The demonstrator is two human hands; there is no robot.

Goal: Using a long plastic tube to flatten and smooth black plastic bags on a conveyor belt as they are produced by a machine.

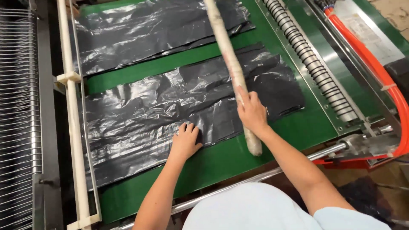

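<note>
— So, where are your hands at this moment?

— Your left hand (pixel 186 139) lies flat and open, fingers spread, on the near stack of black plastic bags (pixel 170 110) in the middle of the frame. It grips nothing; it only presses down. I think you press there so the thin sheets do not slide on the green table (pixel 213 164).

— And the other one?

— Your right hand (pixel 252 113) is closed around a long pale stick (pixel 232 68), near its lower end. The stick goes from the top centre of the frame down to the lower centre, and it crosses over the bags at an angle. Its end (pixel 254 148) rests on the green surface just past the edge of the bags.

— Why do you hold it so low?

— It seems this gives you good control of the long part that lies over the plastic.

— What else is around?

— A second stack of black bags (pixel 153 30) lies in the upper left, apart from the first. A spring-like roller (pixel 311 59) runs along the right side, with an orange hose (pixel 379 72) beside it. A white rail (pixel 70 106) stands at the left.
</note>
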